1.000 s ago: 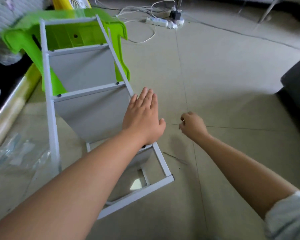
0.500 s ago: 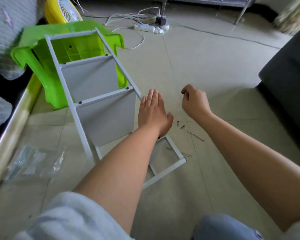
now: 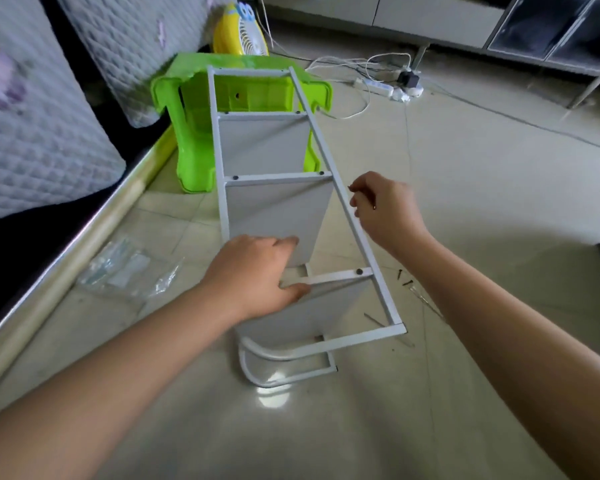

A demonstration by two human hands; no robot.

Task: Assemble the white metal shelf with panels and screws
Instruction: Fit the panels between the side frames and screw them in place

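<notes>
Shelf [image 3: 274, 202] of white metal lies on its side on the tiled floor [image 3: 465, 202], its far end propped against an overturned green plastic stool [image 3: 194, 133]. Three grey panels sit between its two long rails, with dark screw heads showing at the joints. The left hand [image 3: 253, 275] grips the nearest cross bar at the left rail, fingers curled over the top and thumb underneath. The right hand [image 3: 385, 209] is beside the right rail, fingers curled and pinching a small dark object at the fingertips; what it is cannot be told. Loose screws [image 3: 404, 279] lie on the floor just right of the frame. Clear plastic bags [image 3: 125, 268] lie left of it, near a bed edge. A yellow fan [image 3: 239, 32] and a power strip [image 3: 381, 86] sit further back.
</notes>
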